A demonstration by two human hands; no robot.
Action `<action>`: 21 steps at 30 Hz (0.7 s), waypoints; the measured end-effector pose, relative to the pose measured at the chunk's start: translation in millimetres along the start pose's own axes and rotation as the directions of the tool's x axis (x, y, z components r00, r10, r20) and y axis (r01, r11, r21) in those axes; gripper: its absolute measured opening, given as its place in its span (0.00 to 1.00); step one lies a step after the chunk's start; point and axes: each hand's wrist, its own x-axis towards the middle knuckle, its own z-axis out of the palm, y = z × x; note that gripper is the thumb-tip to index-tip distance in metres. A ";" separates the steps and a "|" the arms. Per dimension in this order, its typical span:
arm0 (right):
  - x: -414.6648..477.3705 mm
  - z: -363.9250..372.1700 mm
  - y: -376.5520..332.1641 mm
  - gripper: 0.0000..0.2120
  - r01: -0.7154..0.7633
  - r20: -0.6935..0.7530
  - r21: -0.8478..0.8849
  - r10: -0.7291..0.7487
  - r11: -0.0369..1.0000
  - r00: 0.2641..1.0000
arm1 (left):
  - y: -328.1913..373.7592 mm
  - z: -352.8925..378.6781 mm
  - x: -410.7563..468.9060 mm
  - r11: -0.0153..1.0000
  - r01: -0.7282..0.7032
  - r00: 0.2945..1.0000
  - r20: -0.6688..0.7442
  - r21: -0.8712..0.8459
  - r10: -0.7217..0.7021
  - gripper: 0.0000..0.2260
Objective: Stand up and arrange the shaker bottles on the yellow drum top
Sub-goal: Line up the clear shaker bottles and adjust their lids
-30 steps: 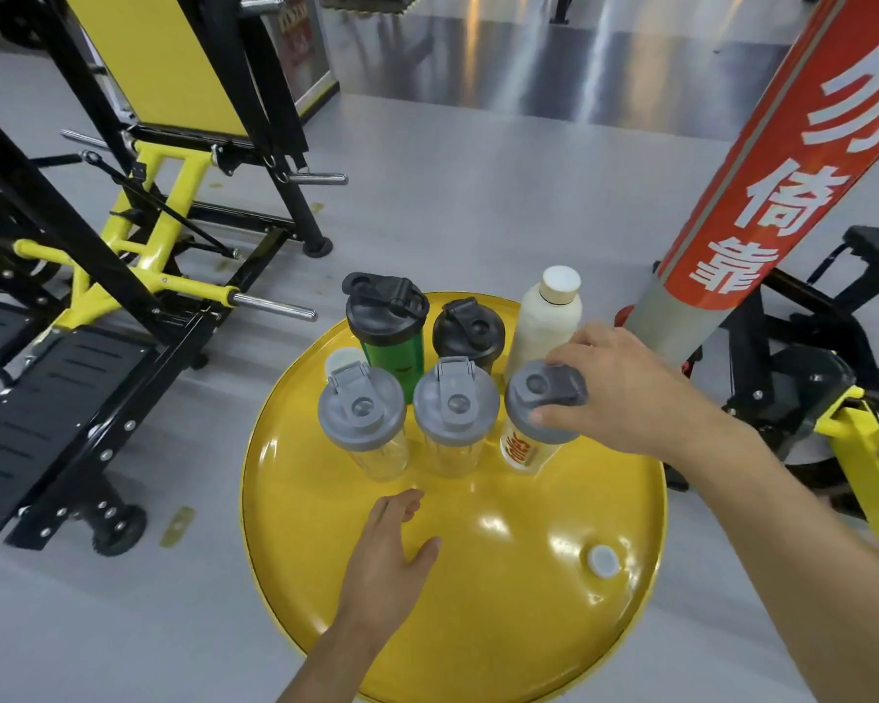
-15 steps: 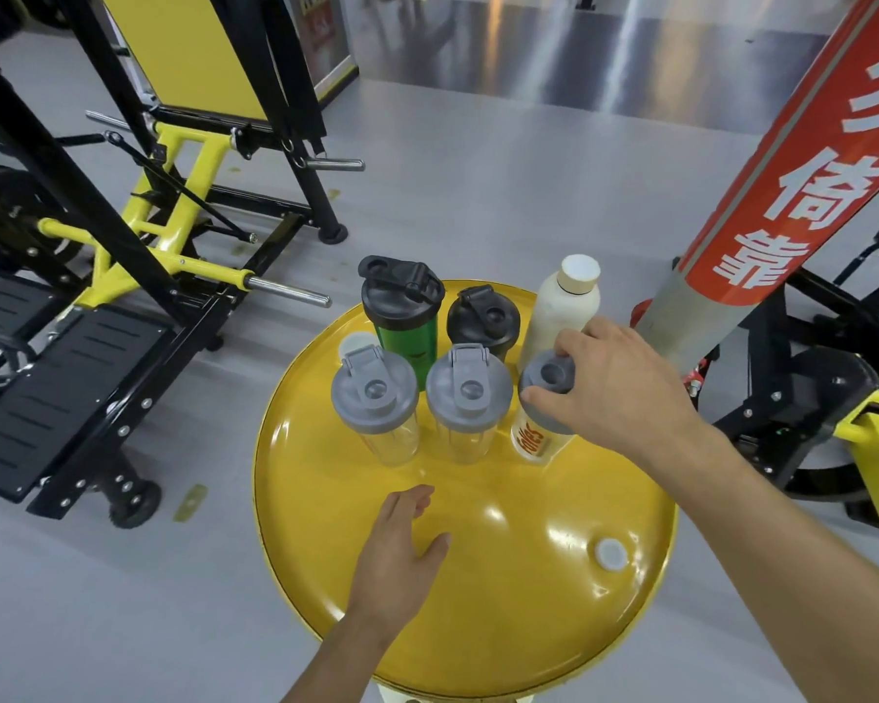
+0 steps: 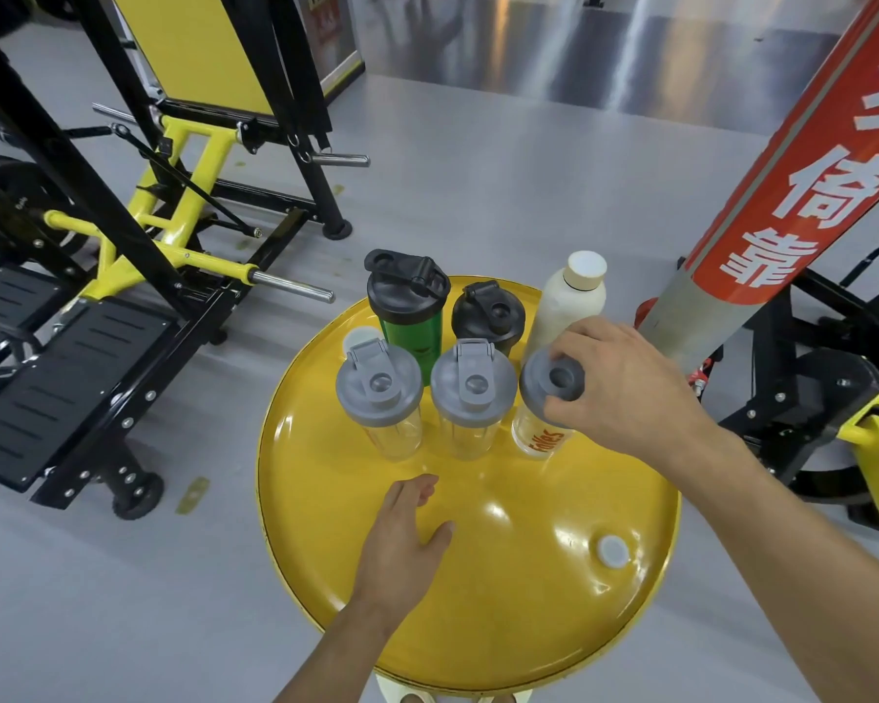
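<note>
Several bottles stand upright on the yellow drum top (image 3: 503,575). The front row holds two clear shakers with grey lids (image 3: 379,393) (image 3: 473,390) and a third clear shaker with orange lettering (image 3: 544,433). My right hand (image 3: 625,388) grips that third shaker's grey lid from the right. Behind stand a green shaker with a black lid (image 3: 407,301), a black shaker (image 3: 488,317) and a white bottle (image 3: 569,296). My left hand (image 3: 407,540) rests flat on the drum top in front of the row, fingers loosely together, holding nothing.
A small white cap (image 3: 612,550) sits in the drum top at the right. A red and silver slanted post with white characters (image 3: 792,159) rises close behind my right hand. A black and yellow gym machine (image 3: 123,235) stands to the left on the grey floor.
My right hand has turned the third shaker's lid and set the bottle more upright in line with the row. My left hand stays on the drum top.
</note>
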 end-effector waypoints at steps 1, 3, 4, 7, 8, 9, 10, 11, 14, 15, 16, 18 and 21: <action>0.2 0.5 0.6 0.17 0.008 -0.001 0.011 -0.008 1.000 1.000 | 0.0 0.0 0.0 1.000 0.001 1.000 -0.002 -0.002 -0.001 0.23; 1.0 1.2 1.8 0.18 0.032 0.002 0.026 -0.032 0.999 0.999 | 0.1 -0.1 -0.4 1.000 0.003 1.000 -0.008 -0.008 -0.003 0.23; 1.7 1.0 2.4 0.18 0.045 0.005 0.030 -0.046 0.999 0.999 | -0.2 -0.1 -0.6 1.000 0.003 1.000 -0.008 -0.012 -0.004 0.23; 4.6 0.4 6.0 0.19 0.085 0.030 0.057 -0.087 0.995 0.996 | -1.3 -0.6 -1.7 1.000 0.006 1.000 -0.012 -0.007 -0.006 0.23; 5.6 -0.1 7.5 0.19 0.098 0.045 0.067 -0.101 0.993 0.994 | -1.8 -0.9 -1.8 1.000 0.007 1.000 -0.015 -0.005 -0.007 0.23; 6.7 -0.6 9.0 0.19 0.110 0.059 0.079 -0.115 0.991 0.992 | -2.5 -1.3 -1.8 1.000 0.008 1.000 -0.017 -0.004 -0.008 0.23; 7.4 -1.0 10.5 0.19 0.121 0.070 0.091 -0.127 0.988 0.989 | -3.0 -1.6 -1.8 1.000 0.010 1.000 -0.017 -0.004 -0.010 0.23; 7.9 -1.6 12.1 0.19 0.132 0.074 0.104 -0.140 0.986 0.987 | -3.1 -2.0 -1.8 1.000 0.012 1.000 -0.018 -0.003 -0.012 0.23; 8.3 -3.8 16.0 0.18 0.167 0.088 0.114 -0.177 0.979 0.980 | -3.3 -3.3 -1.0 1.000 0.015 1.000 -0.023 -0.004 -0.015 0.23; 7.9 -4.6 16.6 0.18 0.179 0.099 0.110 -0.190 0.978 0.977 | -3.1 -3.7 -0.8 1.000 0.015 1.000 -0.025 -0.003 -0.015 0.23; 7.5 -5.8 16.7 0.18 0.190 0.108 0.108 -0.201 0.976 0.974 | -2.6 -3.9 -0.3 1.000 0.014 1.000 -0.026 -0.001 -0.014 0.23; 6.3 -7.9 16.6 0.18 0.203 0.121 0.115 -0.216 0.972 0.969 | -2.0 -4.4 0.3 1.000 0.010 1.000 -0.027 0.001 -0.010 0.23; 3.6 -10.6 16.2 0.19 0.211 0.136 0.115 -0.226 0.971 0.965 | -1.6 -4.8 1.2 1.000 0.006 1.000 -0.023 -0.001 -0.006 0.23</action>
